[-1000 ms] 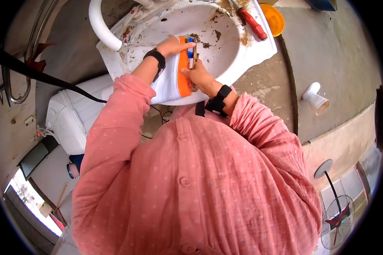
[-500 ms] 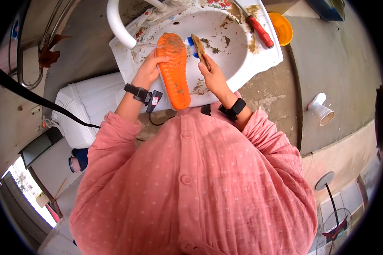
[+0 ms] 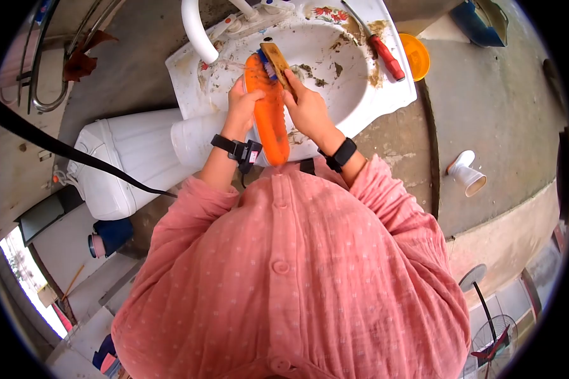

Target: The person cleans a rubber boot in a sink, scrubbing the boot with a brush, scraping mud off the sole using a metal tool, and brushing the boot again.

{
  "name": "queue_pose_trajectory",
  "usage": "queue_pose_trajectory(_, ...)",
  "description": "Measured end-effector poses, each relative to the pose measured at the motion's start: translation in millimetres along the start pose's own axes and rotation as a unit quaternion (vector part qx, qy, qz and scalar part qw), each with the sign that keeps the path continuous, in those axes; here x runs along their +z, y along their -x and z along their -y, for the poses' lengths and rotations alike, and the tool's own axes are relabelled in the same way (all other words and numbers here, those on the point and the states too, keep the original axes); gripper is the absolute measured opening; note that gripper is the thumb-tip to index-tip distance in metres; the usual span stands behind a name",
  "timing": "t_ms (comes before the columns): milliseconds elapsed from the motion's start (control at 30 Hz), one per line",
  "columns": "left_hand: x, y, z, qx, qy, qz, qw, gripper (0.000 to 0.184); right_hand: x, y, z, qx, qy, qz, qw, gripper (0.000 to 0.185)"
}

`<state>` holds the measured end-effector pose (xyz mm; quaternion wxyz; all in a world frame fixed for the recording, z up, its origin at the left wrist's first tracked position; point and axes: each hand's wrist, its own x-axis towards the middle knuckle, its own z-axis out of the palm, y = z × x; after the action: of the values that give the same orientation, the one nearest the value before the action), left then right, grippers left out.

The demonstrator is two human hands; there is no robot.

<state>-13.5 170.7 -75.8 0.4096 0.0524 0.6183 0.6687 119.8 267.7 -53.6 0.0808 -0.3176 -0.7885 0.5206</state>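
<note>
Over the front of the dirt-spattered white sink [image 3: 385,63], my left hand [image 3: 241,104] grips a boot by its side, with the orange sole [image 3: 270,120] turned up and the white shaft [image 3: 199,139] pointing left. My right hand [image 3: 306,106] is closed on the wooden handle of a brush [image 3: 275,58]. The brush's blue and white bristles touch the upper end of the sole. Water runs from the white faucet [image 3: 199,38] near that end.
A red-handled tool [image 3: 387,58] lies on the sink's right rim. Beside the sink is a yellow bowl [image 3: 415,57]. Another white boot [image 3: 468,174] lies on the floor at right. A white machine [image 3: 107,164] stands left, and a fan [image 3: 494,341] is at lower right.
The sole has turned from facing sideways to facing up and is now slightly tilted. The brush has moved left from over the basin onto the sole's upper end.
</note>
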Motion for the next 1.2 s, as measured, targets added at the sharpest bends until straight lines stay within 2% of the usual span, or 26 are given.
queue_pose_trajectory(33, 4.8, 1.1, -1.5, 0.002, 0.0, 0.0, 1.0, 0.044, -8.6, 4.7, 8.6, -0.007, -0.011, 0.017, 1.0, 0.047)
queue_pose_trajectory(100, 14.8, 9.2, -1.1, 0.023, -0.101, -0.019, 0.994, 0.048, -9.3, 4.7, 6.3, -0.031, 0.011, 0.02, 0.999, 0.045)
queue_pose_trajectory(167, 16.8, 11.3, 2.2, 0.061, -0.107, 0.009, 0.992, 0.049, -17.2, -22.6, -8.8, -0.043, 0.083, -0.019, 0.995, 0.045)
queue_pose_trajectory(200, 20.2, 18.5, -1.1, 0.054, -0.104, 0.009, 0.993, 0.05, -30.1, -34.4, -12.2, 0.017, 0.112, 0.031, 0.993, 0.043)
queue_pose_trajectory(233, 22.2, 22.0, -4.8, 0.047, -0.102, 0.009, 0.994, 0.051, -41.7, -34.6, -8.7, 0.016, 0.111, 0.028, 0.993, 0.043)
queue_pose_trajectory(333, 18.6, 18.2, 0.4, 0.054, -0.094, 0.011, 0.994, 0.052, -58.7, -36.2, 1.7, -0.012, 0.071, 0.03, 0.997, 0.043)
queue_pose_trajectory(433, 18.4, 17.7, 3.3, 0.048, -0.121, 0.011, 0.991, 0.054, -58.8, -41.2, 14.5, -0.089, 0.067, 0.112, 0.987, 0.042)
queue_pose_trajectory(500, 19.9, 20.2, 1.6, 0.047, -0.111, 0.009, 0.993, 0.053, -54.0, -71.3, -3.4, -0.067, 0.023, 0.133, 0.989, 0.04)
queue_pose_trajectory(567, 18.9, 18.6, -1.3, 0.045, -0.106, 0.013, 0.993, 0.053, -59.7, -83.0, -8.5, 0.029, 0.143, 0.168, 0.975, 0.038)
queue_pose_trajectory(633, 11.7, 19.4, -4.0, 0.019, -0.002, 0.028, 0.999, 0.044, -57.9, -74.6, -11.8, 0.002, 0.154, 0.15, 0.977, 0.038)
queue_pose_trajectory(700, 2.6, 12.5, -4.2, 0.009, 0.029, 0.033, 0.999, 0.043, -53.6, -45.3, -3.8, -0.047, 0.052, 0.042, 0.997, 0.039)
queue_pose_trajectory(733, -2.5, 9.9, -3.5, 0.0, 0.057, 0.039, 0.998, 0.042, -51.0, -29.5, 3.6, -0.034, 0.008, 0.056, 0.998, 0.041)
queue_pose_trajectory(767, -6.1, 7.5, -3.7, 0.001, 0.058, 0.034, 0.998, 0.042, -38.5, -16.0, -1.6, -0.059, -0.027, 0.03, 0.997, 0.044)
queue_pose_trajectory(833, -10.6, 5.3, -3.3, -0.006, 0.072, 0.043, 0.996, 0.041, -20.5, 10.3, -4.0, -0.033, 0.015, 0.066, 0.997, 0.048)
queue_pose_trajectory(900, -5.5, 9.6, -2.9, -0.002, 0.061, 0.032, 0.998, 0.041, 12.3, 22.0, -22.5, -0.034, 0.038, 0.055, 0.997, 0.052)
queue_pose_trajectory(967, -4.8, 10.7, 1.1, -0.002, 0.046, 0.023, 0.999, 0.04, 30.6, -1.9, -38.0, -0.002, -0.014, 0.047, 0.999, 0.054)
queue_pose_trajectory(1067, -13.7, -0.4, 6.0, -0.001, 0.066, 0.008, 0.998, 0.038, 40.8, -2.5, -21.5, -0.051, -0.086, 0.031, 0.994, 0.054)
queue_pose_trajectory(1167, -11.6, -0.3, 3.4, 0.01, 0.047, -0.019, 0.999, 0.038, 38.9, 14.8, -1.9, -0.079, -0.036, 0.054, 0.995, 0.052)
queue_pose_trajectory(1200, -7.6, 2.6, 3.3, 0.016, 0.057, -0.02, 0.998, 0.038, 38.4, 8.4, -7.3, -0.046, -0.016, 0.043, 0.998, 0.051)
